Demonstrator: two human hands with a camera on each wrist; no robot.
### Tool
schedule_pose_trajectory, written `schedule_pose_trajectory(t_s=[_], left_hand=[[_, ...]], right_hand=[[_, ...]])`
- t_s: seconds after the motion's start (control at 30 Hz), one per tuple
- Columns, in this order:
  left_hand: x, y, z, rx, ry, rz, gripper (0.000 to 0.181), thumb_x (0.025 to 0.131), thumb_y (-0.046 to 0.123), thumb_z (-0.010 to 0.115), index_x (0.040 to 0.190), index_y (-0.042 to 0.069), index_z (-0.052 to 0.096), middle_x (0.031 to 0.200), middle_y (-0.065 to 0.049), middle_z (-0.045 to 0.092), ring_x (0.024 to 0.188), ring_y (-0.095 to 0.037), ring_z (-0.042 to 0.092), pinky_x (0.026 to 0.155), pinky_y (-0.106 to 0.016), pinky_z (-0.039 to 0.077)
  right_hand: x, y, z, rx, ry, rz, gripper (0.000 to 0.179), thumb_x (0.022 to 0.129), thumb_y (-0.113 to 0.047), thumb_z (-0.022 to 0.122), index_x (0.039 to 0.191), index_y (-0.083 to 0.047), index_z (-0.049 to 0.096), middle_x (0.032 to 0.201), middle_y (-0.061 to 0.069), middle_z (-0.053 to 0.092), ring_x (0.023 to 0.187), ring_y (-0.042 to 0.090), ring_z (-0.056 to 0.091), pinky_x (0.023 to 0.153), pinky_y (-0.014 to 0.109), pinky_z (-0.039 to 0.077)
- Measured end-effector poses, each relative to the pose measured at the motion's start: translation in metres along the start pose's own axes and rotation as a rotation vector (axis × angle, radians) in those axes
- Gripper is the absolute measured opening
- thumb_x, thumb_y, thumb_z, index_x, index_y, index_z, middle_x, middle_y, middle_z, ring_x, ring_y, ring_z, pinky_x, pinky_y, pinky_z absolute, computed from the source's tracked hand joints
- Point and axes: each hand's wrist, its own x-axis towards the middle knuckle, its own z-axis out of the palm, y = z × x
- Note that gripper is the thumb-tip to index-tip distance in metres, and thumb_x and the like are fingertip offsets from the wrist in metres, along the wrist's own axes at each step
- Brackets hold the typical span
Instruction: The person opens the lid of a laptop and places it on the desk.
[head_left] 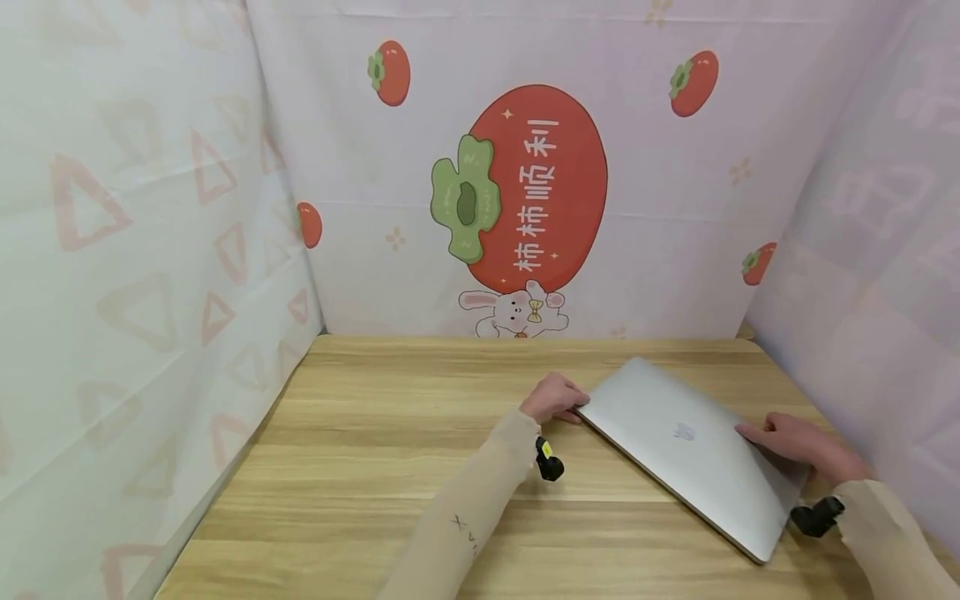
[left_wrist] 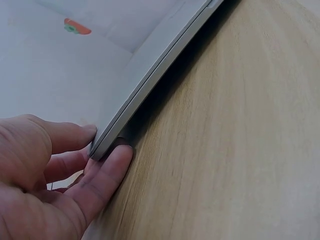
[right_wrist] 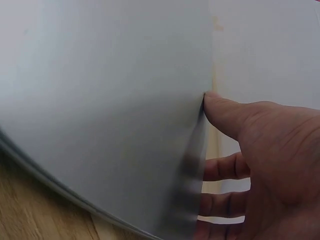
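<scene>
A closed silver laptop (head_left: 675,475) with a logo on its lid lies at a slant over the right half of the table. My left hand (head_left: 553,397) pinches its left corner. In the left wrist view, the thumb is at the lid's edge and the fingers (left_wrist: 107,172) reach beneath. A dark gap shows there between the laptop's side (left_wrist: 145,87) and the table, so this edge is raised. My right hand (head_left: 802,442) grips the far right edge. In the right wrist view its thumb (right_wrist: 225,112) presses the rim, while the other fingers go under the laptop and are partly hidden.
The wood-grain table (head_left: 337,467) extends left and forward of the laptop. Printed cloth hangs behind it (head_left: 360,275) and at both sides, with the right cloth (head_left: 885,333) close to my right hand. Small black cameras (head_left: 550,462) sit on both wrists.
</scene>
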Motion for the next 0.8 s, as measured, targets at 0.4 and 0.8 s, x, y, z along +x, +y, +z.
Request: schedule_pose_trajectory(t_s=[0.4,0.8], left_hand=[[0.002,-0.008,-0.013,-0.015,-0.032,-0.005,0.015,0.089,0.009,0.070,0.099,-0.001,0.075,0.086,-0.007,0.065,0.066,-0.018,0.068,0.062,-0.028,0.061],[-0.009,-0.006,-0.024,0.009,-0.013,-0.013,0.012,0.090,0.009,0.069,0.094,0.000,0.075,0.080,-0.005,0.063,0.063,-0.015,0.065,0.062,-0.028,0.061]], right_hand=[[-0.001,-0.008,0.003,-0.009,0.040,-0.061,0.052,0.099,-0.052,0.048,0.088,-0.001,0.047,0.079,0.007,0.049,0.072,0.020,0.048,0.058,0.031,0.040],[0.004,-0.015,0.009,-0.007,0.089,-0.107,0.046,0.100,-0.045,0.050,0.086,-0.001,0.049,0.077,0.005,0.049,0.069,0.019,0.046,0.058,0.030,0.040]])
